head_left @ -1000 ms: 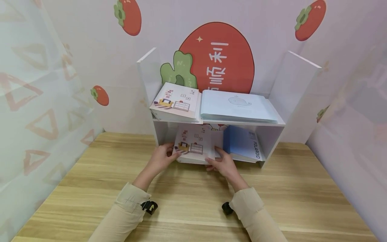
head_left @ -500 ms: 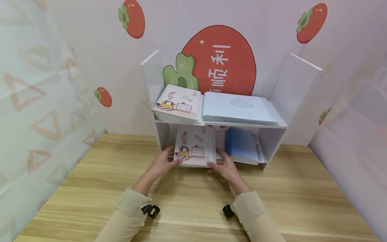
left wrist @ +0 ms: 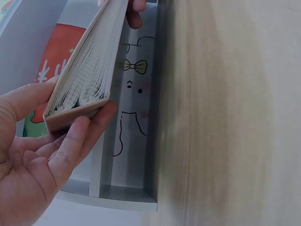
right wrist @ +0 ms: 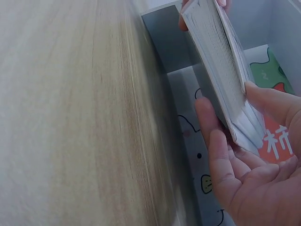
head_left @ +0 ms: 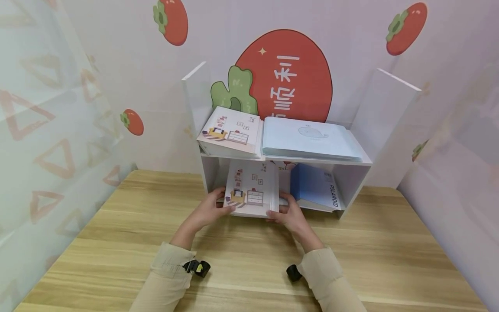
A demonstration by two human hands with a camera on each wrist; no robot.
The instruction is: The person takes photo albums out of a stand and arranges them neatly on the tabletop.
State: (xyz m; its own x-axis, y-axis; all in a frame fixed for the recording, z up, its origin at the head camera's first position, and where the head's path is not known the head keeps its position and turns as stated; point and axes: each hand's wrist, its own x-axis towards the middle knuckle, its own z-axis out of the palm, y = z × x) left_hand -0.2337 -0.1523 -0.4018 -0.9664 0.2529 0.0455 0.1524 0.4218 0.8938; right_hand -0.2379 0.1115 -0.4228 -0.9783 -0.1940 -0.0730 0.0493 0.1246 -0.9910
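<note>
A: Starting nearest us, on the table [head_left: 249, 255] in front of the shelf [head_left: 352, 162]: we have both hands on one book [head_left: 252, 188]. Our left hand [head_left: 205, 211] has its fingers curled under the left lower corner and thumb on top; our right hand [head_left: 291, 213] pinches the right lower corner the same way.

B: And the book itself?

A: At the mouth of the shelf's lower bay, tilted up, its far edge inside the bay and its near edge in our grip. Compared with a second ago it stands steeper and sits a little further in, so we judge it is going in rather than coming out.

B: Anything else moved?

A: No. Just right of it in the same bay the blue album [head_left: 315, 187] leans as before, and on the shelf's top board the matching book [head_left: 231, 132] and the pale blue folder [head_left: 309, 138] lie unchanged.
</note>
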